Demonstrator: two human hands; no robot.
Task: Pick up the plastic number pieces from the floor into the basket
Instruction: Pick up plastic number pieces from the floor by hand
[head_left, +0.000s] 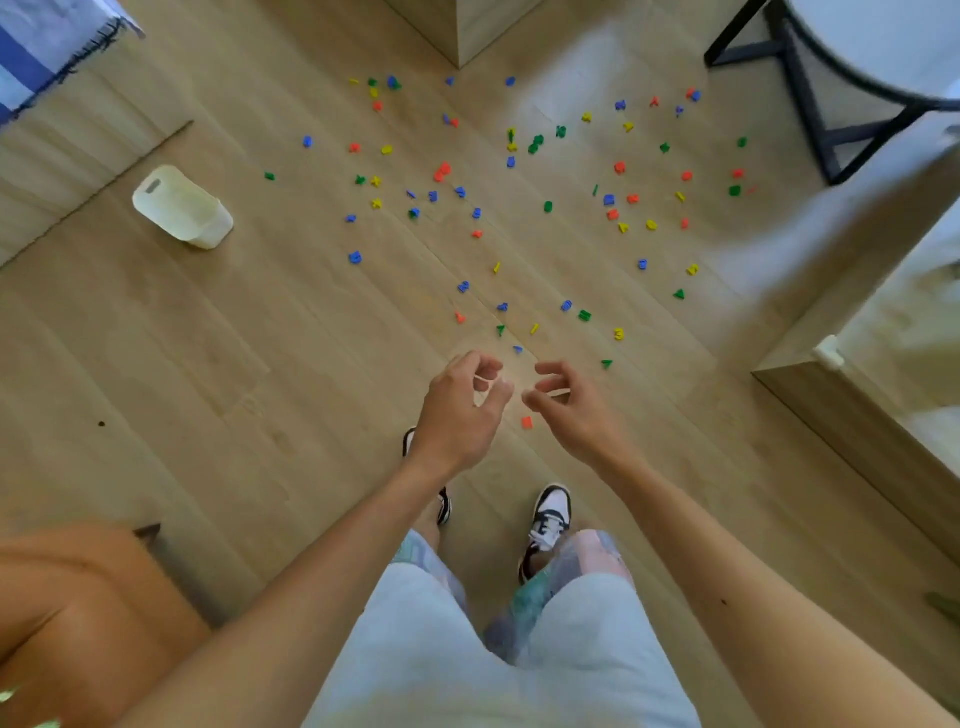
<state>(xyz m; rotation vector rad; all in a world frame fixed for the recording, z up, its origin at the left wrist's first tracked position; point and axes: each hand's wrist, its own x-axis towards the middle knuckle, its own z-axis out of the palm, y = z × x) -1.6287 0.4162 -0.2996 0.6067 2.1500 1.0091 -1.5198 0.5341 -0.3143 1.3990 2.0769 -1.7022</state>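
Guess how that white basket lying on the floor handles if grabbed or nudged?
The basket looks like thin translucent plastic, so probably light and fairly stiff. It lies tipped on the bare wood floor, so a nudge likely slides it. Its handle slot suggests an easy one-hand lift.

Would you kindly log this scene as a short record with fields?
setting: wooden floor seen from above, person standing
pieces: many small red, blue, green and yellow number pieces scattered over the floor
nearest piece: red piece beside the hands in view
basket: white basket on the floor to the left, apart from the pieces; contents not visible
left hand: fingers curled loosely, empty
right hand: fingers curled loosely, empty
furniture: black-legged stool upper right
progress: no piece picked up yet
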